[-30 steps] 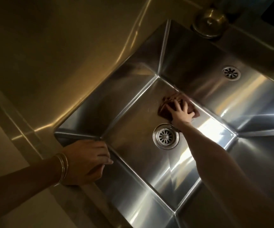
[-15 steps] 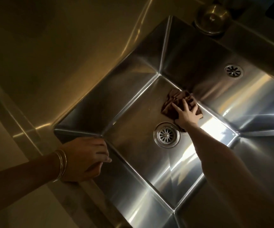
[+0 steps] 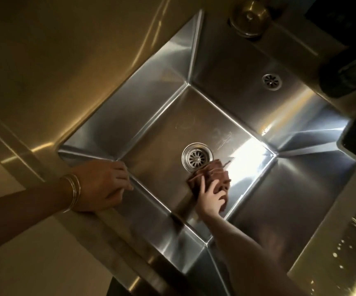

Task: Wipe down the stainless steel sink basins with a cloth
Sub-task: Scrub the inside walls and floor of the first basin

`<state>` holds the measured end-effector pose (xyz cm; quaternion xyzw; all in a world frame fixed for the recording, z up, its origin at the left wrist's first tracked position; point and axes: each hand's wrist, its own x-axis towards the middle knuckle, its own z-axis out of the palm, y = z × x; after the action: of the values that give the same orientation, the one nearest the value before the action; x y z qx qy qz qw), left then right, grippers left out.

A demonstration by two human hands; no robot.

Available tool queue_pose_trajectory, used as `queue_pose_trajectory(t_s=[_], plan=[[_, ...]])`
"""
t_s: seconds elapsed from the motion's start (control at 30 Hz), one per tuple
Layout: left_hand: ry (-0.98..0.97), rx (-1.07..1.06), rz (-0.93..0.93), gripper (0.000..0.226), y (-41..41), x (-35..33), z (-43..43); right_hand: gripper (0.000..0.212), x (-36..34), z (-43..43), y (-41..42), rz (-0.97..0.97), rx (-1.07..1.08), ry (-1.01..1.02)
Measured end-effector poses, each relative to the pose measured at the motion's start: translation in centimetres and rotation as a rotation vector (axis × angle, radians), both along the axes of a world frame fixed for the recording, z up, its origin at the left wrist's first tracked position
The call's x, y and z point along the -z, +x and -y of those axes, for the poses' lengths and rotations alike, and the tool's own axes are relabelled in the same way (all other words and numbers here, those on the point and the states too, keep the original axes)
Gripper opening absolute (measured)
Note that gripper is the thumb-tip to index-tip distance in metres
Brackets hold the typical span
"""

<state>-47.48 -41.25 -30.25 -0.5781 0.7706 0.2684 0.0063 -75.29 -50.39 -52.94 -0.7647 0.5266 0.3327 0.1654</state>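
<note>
The sink basin [image 3: 162, 133] is at the floor-wiping step. The left hand [image 3: 102, 184] braces on its rim, fingers curled over the edge. The right hand [image 3: 212, 199] presses the cloth [image 3: 214, 173] onto the basin floor, fingers spread apart on it. The cloth bunches just beyond those fingers, at the edge of the drain [image 3: 197, 155]. By my judgement, the next move calls for steady pressure around the drain, then up the walls.

A deep square stainless steel sink basin [image 3: 143, 116] gleams; a crumpled reddish-brown cloth [image 3: 213, 175] lies bunched on its floor, touching the round drain strainer [image 3: 197, 155].
</note>
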Motion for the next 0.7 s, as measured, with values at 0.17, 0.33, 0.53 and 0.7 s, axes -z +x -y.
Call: queue_pose_trajectory(t_s=[0.17,0.33,0.53,0.7], plan=[[0.002,0.012,0.016,0.037,-0.1,-0.3,0.1,0.072,-2.3,1.2,-1.3,0.217,-0.045,0.149],[-0.014,0.025,0.009,0.038,0.1,-0.4,0.0,0.077,-2.2,10.2,-2.4,0.253,0.454,-0.118],[0.006,0.035,-0.013,0.037,0.1,-0.1,0.1,0.062,-0.5,17.8,2.0,0.112,0.667,-0.100],[0.055,0.019,-0.033,0.034,0.3,0.3,0.2,0.080,-1.4,19.5,10.9,0.210,0.366,-0.087]])
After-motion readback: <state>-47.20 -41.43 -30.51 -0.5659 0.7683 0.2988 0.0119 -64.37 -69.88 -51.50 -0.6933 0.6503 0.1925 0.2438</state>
